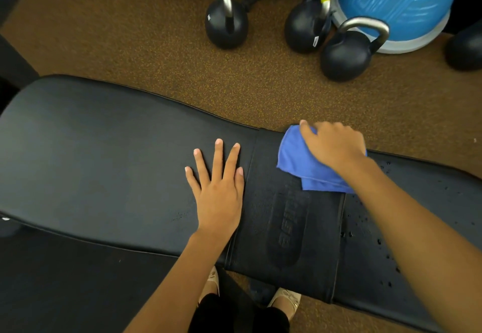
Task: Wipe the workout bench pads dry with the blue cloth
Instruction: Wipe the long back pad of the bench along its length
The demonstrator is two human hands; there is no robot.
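A long black workout bench pad (pixel 91 155) stretches across the view from left to right. A textured band with an embossed logo (pixel 284 231) crosses it near the middle. My left hand (pixel 217 189) rests flat on the pad with fingers spread, just left of that band. My right hand (pixel 333 144) holds a folded blue cloth (pixel 300 165) and presses it on the band's far edge. Water drops (pixel 365 228) dot the pad section to the right of the band, under my right forearm.
Three black kettlebells (pixel 226 23) (pixel 306 28) (pixel 347 54) stand on the brown speckled floor beyond the bench. A blue balance dome (pixel 401 1) leans behind them at the top right. My feet in light shoes (pixel 285 300) show below the bench's near edge.
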